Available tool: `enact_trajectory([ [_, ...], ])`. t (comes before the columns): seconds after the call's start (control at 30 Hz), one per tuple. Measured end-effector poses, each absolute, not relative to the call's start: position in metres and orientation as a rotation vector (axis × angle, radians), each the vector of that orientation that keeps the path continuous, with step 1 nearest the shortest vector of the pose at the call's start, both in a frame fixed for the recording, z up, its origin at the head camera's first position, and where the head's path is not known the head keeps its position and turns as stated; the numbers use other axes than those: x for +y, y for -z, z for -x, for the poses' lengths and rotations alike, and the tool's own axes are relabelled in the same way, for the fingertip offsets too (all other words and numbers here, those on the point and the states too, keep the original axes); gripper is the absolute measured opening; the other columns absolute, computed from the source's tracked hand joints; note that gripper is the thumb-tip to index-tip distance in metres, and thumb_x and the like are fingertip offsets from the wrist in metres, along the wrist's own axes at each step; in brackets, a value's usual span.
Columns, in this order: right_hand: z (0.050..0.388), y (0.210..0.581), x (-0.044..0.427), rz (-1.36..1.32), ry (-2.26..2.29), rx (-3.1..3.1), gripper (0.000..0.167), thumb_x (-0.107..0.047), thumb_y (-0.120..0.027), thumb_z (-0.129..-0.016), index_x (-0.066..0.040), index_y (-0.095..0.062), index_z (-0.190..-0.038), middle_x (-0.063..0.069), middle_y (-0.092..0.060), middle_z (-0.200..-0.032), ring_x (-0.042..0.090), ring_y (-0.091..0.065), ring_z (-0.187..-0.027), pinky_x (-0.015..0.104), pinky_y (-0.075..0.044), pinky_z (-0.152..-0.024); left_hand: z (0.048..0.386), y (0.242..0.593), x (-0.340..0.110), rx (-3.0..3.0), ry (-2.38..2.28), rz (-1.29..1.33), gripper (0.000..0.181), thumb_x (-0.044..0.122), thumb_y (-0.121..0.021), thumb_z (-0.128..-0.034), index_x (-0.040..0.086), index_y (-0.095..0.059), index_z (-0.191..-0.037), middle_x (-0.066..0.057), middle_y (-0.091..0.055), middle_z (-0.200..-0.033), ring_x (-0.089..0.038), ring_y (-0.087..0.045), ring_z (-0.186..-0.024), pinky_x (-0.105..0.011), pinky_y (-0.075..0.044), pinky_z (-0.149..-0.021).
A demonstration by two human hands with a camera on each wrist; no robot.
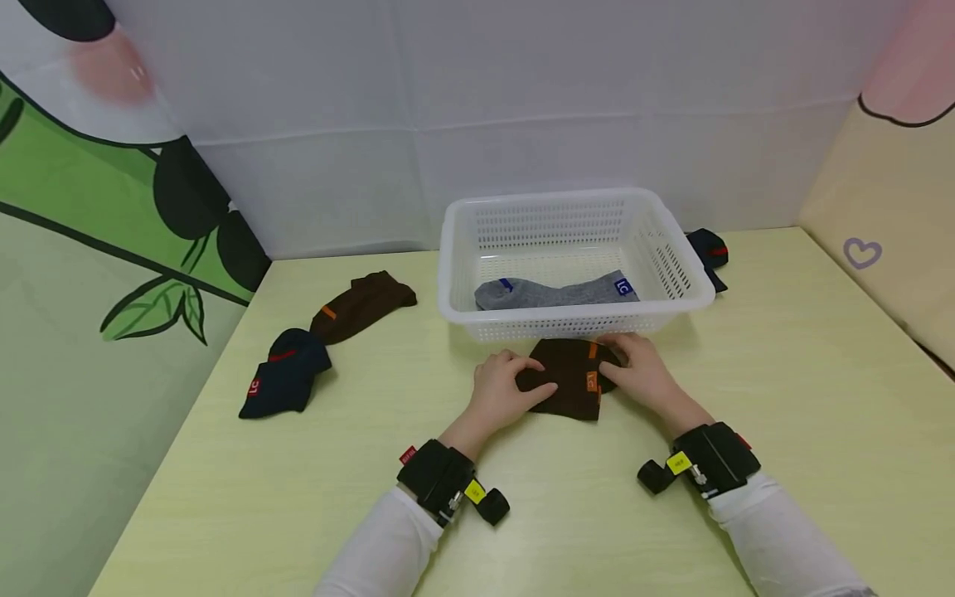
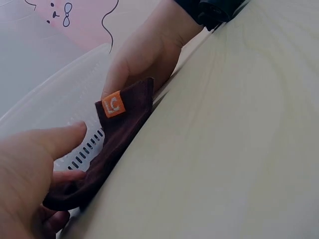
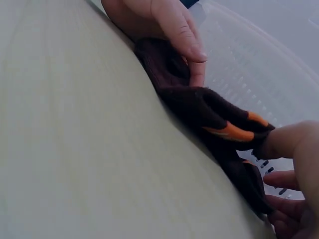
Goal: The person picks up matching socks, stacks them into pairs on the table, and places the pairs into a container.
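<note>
A folded brown sock with orange stripes and an orange label lies on the table just in front of the white basket. At its left end my left hand holds it; in the left wrist view, fingers lie above and below the dark fabric. On the right, my right hand pinches the other end, with the thumb against the striped, doubled fabric in the right wrist view. The underside of the sock is hidden.
The white plastic basket holds grey socks with blue labels. To the left on the table lie a brown sock and dark navy socks. More navy socks are partly hidden behind the basket's right side.
</note>
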State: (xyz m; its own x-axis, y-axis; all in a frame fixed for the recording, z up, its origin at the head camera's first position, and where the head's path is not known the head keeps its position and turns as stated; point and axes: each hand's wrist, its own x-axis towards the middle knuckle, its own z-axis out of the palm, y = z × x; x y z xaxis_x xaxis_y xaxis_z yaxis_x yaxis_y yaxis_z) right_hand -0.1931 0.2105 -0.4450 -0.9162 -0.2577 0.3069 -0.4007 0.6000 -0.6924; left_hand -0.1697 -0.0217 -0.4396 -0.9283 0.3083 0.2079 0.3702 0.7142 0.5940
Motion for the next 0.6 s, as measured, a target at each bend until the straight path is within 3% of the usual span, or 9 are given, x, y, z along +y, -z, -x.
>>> enact_trajectory([
  [0.13,0.187,0.444,0.202,-0.47,-1.184,-2.682,0.042,-0.016,-0.063,-0.083,0.006,-0.057,-0.117,0.029,-0.052,-0.122,0.048,-0.044,-0.114,0.06,-0.03,-0.097,0.169,0.439,-0.021,-2.844,1.007,0.569,0.035,0.044,-0.071,-0.0801,0.015,-0.069,-0.099,-0.007,-0.057,-0.104,-0.025,-0.051,-0.102,-0.046,-0.033,-0.087],
  [0.23,0.18,0.442,0.191,-0.402,-1.144,-2.698,0.035,-0.022,-0.068,-0.083,0.002,-0.059,-0.107,0.028,-0.048,-0.12,0.049,-0.038,-0.113,0.065,-0.024,-0.093,0.168,0.438,-0.02,-2.847,1.014,0.578,0.032,0.044,-0.07,-0.0804,0.014,-0.068,-0.093,-0.008,-0.056,-0.104,-0.025,-0.05,-0.101,-0.047,-0.033,-0.088],
  [0.4,0.174,0.443,0.176,-0.529,-1.082,-2.646,0.017,-0.019,-0.076,-0.079,-0.008,-0.062,-0.078,0.015,-0.056,-0.098,0.039,-0.044,-0.098,0.056,-0.03,-0.083,0.167,0.438,-0.02,-2.834,1.001,0.602,0.033,0.041,-0.07,-0.0818,0.009,-0.068,-0.091,-0.011,-0.057,-0.105,-0.028,-0.05,-0.101,-0.049,-0.034,-0.088],
  [0.5,0.172,0.444,0.172,-0.645,-1.052,-2.644,0.01,-0.016,-0.075,-0.08,-0.009,-0.068,-0.078,0.011,-0.06,-0.094,0.035,-0.047,-0.097,0.054,-0.033,-0.081,0.167,0.438,-0.02,-2.831,0.977,0.62,0.036,0.038,-0.069,-0.0828,0.006,-0.069,-0.097,-0.013,-0.056,-0.106,-0.03,-0.05,-0.101,-0.049,-0.034,-0.088],
  [0.6,0.171,0.444,0.172,-0.667,-1.076,-2.654,0.004,-0.012,-0.071,-0.082,-0.008,-0.071,-0.084,0.014,-0.062,-0.1,0.036,-0.048,-0.101,0.057,-0.034,-0.086,0.167,0.438,-0.021,-2.837,0.997,0.632,0.033,0.032,-0.068,-0.0846,0.004,-0.068,-0.101,-0.014,-0.055,-0.107,-0.031,-0.049,-0.101,-0.049,-0.033,-0.088],
])
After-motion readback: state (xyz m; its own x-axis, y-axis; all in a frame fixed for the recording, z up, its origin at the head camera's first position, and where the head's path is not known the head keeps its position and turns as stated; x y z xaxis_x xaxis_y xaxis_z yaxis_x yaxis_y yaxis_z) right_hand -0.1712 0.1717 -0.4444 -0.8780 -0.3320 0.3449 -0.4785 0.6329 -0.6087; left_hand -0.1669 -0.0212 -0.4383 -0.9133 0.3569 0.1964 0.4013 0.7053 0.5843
